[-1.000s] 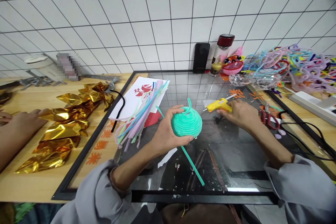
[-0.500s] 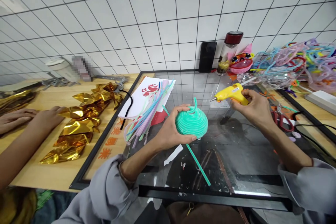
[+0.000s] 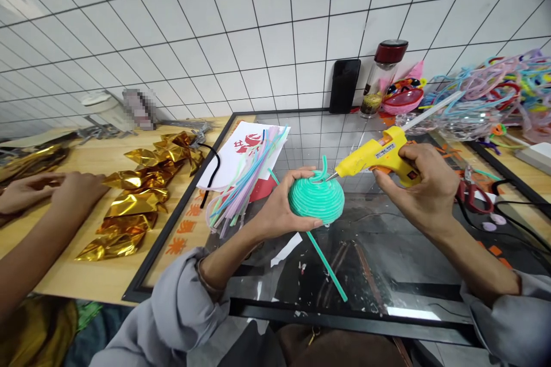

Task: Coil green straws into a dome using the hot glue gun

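Note:
My left hand (image 3: pixel 286 206) is closed around the left side of a round turquoise coil (image 3: pixel 317 200), which looks wound from pipe cleaner. A short end of it stands up at the top. In my right hand (image 3: pixel 424 189) is a yellow hot glue gun (image 3: pixel 374 157), with a pale glue stick (image 3: pixel 434 112) poking out of its back. The gun's metal nozzle is at the top of the coil, near the upright end; whether it touches, I cannot tell. Beneath the coil, a straight turquoise stem (image 3: pixel 328 266) slants across the dark glass.
Loose pastel pipe cleaners (image 3: pixel 247 178) lie over a white sheet (image 3: pixel 228 152). On the left, a co-worker's hands (image 3: pixel 77 195) rest by folded gold foil (image 3: pixel 133 203). A phone (image 3: pixel 345 86) and a bottle (image 3: pixel 381 80) stand by the wall. Red-handled pliers (image 3: pixel 473 195) and cables lie right.
My right hand has brought the glue gun left and turned it, so its nozzle now meets the coil's top. The left hand keeps its hold on the coil.

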`<action>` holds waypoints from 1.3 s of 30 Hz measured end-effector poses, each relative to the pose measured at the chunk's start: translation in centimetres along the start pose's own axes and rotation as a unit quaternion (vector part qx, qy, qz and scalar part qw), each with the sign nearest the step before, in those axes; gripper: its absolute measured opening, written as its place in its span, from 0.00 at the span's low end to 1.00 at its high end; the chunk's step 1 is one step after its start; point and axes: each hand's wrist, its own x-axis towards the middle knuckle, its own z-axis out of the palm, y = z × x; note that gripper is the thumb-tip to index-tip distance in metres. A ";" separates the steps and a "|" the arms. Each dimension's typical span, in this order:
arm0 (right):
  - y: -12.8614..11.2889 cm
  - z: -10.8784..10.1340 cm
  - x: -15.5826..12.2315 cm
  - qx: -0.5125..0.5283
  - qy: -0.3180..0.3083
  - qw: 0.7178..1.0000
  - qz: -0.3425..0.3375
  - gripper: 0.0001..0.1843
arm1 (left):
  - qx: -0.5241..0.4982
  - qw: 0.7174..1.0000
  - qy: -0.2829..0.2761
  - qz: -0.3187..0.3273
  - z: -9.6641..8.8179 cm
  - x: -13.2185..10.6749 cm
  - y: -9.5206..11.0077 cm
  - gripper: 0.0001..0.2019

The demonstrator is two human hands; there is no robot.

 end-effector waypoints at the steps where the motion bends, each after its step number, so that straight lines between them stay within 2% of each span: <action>1: 0.0 0.1 -0.1 0.002 0.002 1.000 -0.003 0.08 | 0.001 1.000 0.001 0.000 0.0 0.0 0.0 0.42; 9: 0.0 0.6 -0.4 -0.004 0.010 1.000 -0.003 0.10 | 0.018 1.000 0.000 0.003 0.0 0.0 0.0 0.43; 23: -0.3 0.6 -0.5 0.029 0.040 0.997 -0.054 0.11 | 0.023 1.000 -0.006 0.011 0.0 0.0 0.3 0.41; 29: -0.3 0.7 -0.6 0.024 0.017 0.999 -0.025 0.10 | 0.026 1.000 -0.003 0.006 0.0 0.1 0.4 0.41; 34: -0.5 0.6 -0.7 0.037 0.022 0.998 -0.046 0.08 | 0.024 1.000 -0.001 0.011 0.1 0.1 0.3 0.41; 39: -0.6 0.6 -0.7 0.034 0.014 0.999 -0.024 0.08 | 0.031 1.000 -0.001 0.004 0.1 0.1 0.3 0.41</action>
